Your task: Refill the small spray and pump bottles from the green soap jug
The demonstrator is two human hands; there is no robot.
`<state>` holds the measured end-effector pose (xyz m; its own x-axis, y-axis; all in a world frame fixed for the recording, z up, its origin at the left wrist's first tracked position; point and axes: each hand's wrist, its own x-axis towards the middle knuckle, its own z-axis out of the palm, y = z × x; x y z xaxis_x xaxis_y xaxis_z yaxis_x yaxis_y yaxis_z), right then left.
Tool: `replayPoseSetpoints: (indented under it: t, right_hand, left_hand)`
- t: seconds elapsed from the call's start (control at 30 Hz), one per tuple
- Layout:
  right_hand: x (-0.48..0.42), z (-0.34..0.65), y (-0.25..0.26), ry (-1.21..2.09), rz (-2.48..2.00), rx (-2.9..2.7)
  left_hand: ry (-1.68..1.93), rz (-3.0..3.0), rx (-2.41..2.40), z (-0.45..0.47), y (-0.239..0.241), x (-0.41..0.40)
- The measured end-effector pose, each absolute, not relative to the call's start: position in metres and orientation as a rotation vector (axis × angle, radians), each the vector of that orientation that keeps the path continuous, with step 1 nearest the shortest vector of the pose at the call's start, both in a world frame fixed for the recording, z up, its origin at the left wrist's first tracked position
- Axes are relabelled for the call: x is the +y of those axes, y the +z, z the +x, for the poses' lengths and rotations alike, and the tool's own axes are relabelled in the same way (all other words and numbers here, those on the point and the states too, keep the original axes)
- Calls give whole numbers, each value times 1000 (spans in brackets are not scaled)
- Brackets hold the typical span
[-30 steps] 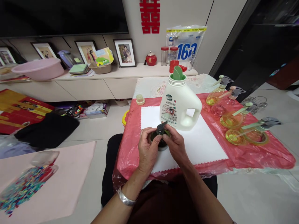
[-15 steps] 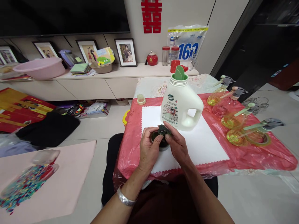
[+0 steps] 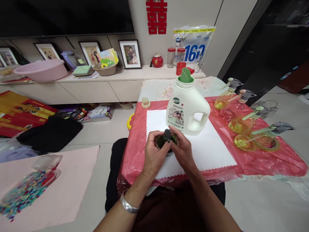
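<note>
A small dark green spray bottle (image 3: 166, 143) stands on the white mat (image 3: 207, 145) at the near edge of the table. My left hand (image 3: 154, 156) wraps round its left side. My right hand (image 3: 184, 151) is closed on the right side, its fingertips at the dark trigger head on top. Much of the bottle is hidden by my fingers. Just behind it stands a big white detergent jug (image 3: 187, 106) with a green spout in its open neck.
Several yellow-tinted spray bottles (image 3: 241, 124) lie on the red plastic cover (image 3: 265, 161) at the right. A small cream cap (image 3: 145, 102) sits at the far left corner. A low shelf with photo frames and a pink basin (image 3: 41, 70) runs behind.
The dark trigger head has turned between my fingers: its nozzle pointed up-right, then lay flat, and now points toward me. Both hands stayed on the bottle.
</note>
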<state>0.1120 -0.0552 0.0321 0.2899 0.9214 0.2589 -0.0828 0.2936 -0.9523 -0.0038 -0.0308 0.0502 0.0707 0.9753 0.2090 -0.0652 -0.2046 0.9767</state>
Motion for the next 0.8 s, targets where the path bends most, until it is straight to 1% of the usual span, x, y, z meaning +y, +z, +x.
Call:
replayPoseSetpoints:
  t: [0.3,0.43,0.63,0.8]
  right_hand:
    - [-57,117,33,945,-1040,-1071]
    - [-55,116,32,921,-1042,-1043]
    - [-55,114,30,857,-1065,-1048]
    - [-56,114,32,799,-1116,-1078]
  left_hand:
    - [1359,1487,1042,-6,48,-29]
    - [1375,1509,1031,-6,45,-30]
    - [1345,1375,1100,0,51,-33]
    - [1305,1445,1145,0,56,-31]
